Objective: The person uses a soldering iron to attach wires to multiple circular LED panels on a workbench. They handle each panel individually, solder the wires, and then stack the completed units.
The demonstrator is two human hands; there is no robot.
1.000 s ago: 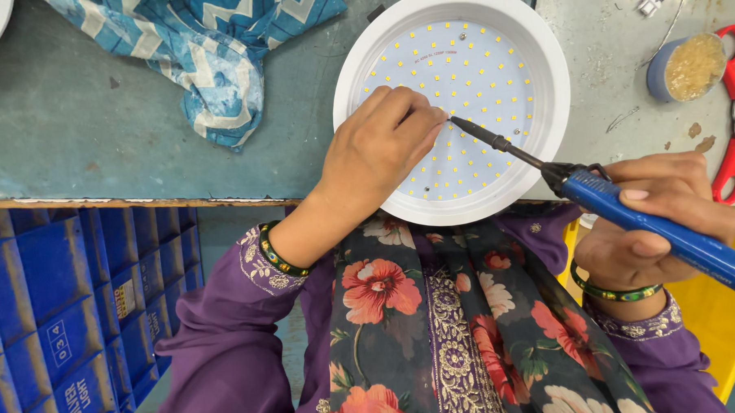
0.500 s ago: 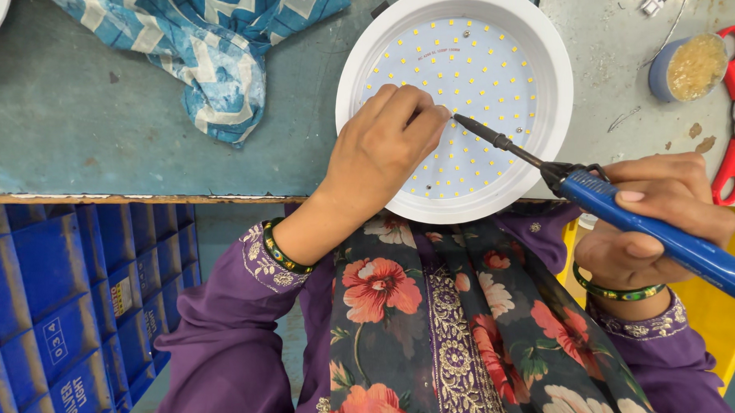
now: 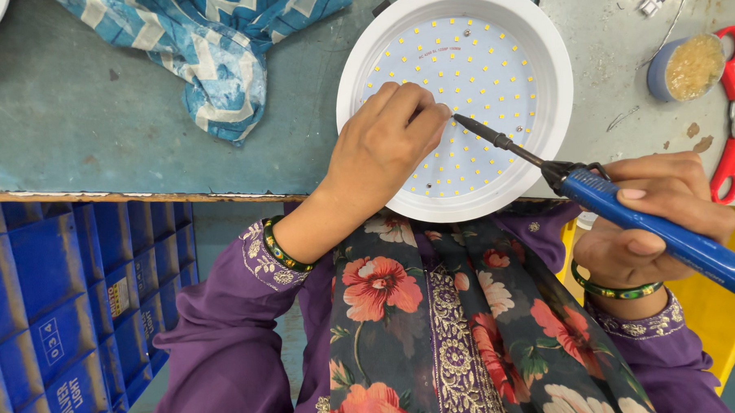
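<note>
Your right hand grips the blue soldering iron, its tip at the round LED panel on the surface. Your left hand pinches closed beside the tip, its contents hidden. Soldering looks midway; which joints remain is unclear.

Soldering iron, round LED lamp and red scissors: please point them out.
soldering iron (image 3: 670, 230), head view, on its blue handle.
round LED lamp (image 3: 544, 135), head view, on its white rim.
red scissors (image 3: 733, 59), head view, on the upper handle loop.
</note>
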